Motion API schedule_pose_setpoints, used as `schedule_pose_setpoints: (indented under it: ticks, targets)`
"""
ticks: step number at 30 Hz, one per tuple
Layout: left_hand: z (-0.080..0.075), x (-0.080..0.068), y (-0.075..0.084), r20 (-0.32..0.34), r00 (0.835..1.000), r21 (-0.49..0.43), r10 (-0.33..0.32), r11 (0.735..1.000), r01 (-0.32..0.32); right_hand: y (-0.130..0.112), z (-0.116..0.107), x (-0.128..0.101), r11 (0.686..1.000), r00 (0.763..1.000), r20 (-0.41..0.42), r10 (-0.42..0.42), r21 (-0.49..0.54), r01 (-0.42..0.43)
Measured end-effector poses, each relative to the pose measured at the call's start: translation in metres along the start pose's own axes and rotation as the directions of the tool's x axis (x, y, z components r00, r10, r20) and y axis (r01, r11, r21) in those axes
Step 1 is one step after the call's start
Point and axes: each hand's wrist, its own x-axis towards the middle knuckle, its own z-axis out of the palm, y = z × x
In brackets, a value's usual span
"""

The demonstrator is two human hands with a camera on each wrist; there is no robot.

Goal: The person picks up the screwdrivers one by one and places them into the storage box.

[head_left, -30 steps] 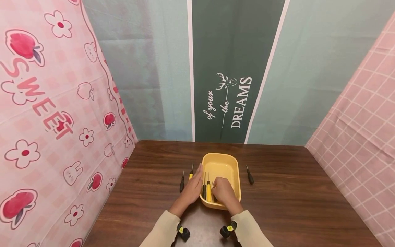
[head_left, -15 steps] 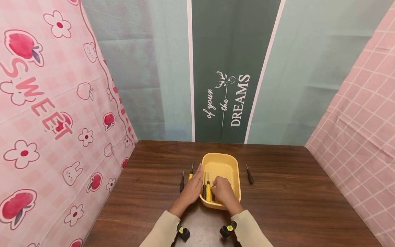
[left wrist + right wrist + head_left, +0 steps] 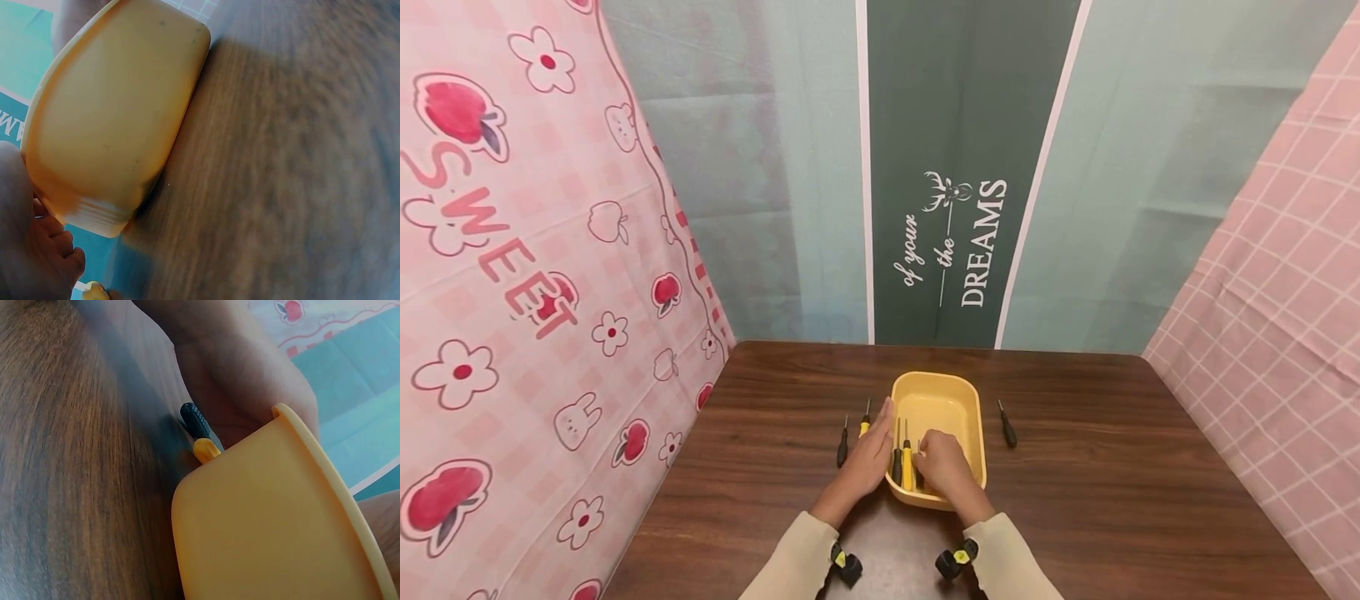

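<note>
A yellow plastic tray (image 3: 976, 408) sits on the wooden table, seen from outside in both wrist views. My left hand (image 3: 867, 457) lies along its left wall with straight fingers. Inside, a black screwdriver (image 3: 897, 465) and a yellow-handled screwdriver (image 3: 907, 468) lie side by side against the left wall. My right hand (image 3: 946, 463) reaches into the tray with curled fingers and pinches a third, dark-handled screwdriver (image 3: 920, 478), mostly hidden by the fingers. The right wrist view shows the palm of my left hand (image 3: 250, 387) beside the tray.
Left of the tray, a black screwdriver (image 3: 842, 446) and a partly covered yellow screwdriver (image 3: 865, 421) lie on the table (image 3: 1097, 483). Another black screwdriver (image 3: 1007, 427) lies to the right. Printed cloths (image 3: 1270, 250) hang around the table.
The dark-handled screwdriver at my right fingers has shifted slightly right, and more of its handle shows. My left hand and the tray have stayed in place.
</note>
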Motion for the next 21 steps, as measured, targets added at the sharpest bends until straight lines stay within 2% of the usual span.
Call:
schedule_pose_setpoints:
  ticks: [4, 11, 21]
  targets:
    - [0.000, 0.000, 0.000, -0.001, 1.000, 0.001, -0.001, 1.000, 0.001, 0.000, -0.002, -0.001, 1.000, 1.000, 0.001, 0.000, 0.002, 0.000]
    - [-0.001, 0.002, 0.002, -0.010, 1.000, -0.003, 0.011, 1.000, -0.011, -0.001, -0.009, -0.003, 0.997, 0.997, -0.069, -0.040, -0.069, 0.035]
    - [0.000, 0.002, 0.001, -0.004, 1.000, -0.005, 0.006, 1.000, -0.006, -0.006, -0.021, -0.011, 0.997, 0.988, -0.148, -0.054, -0.060, 0.045]
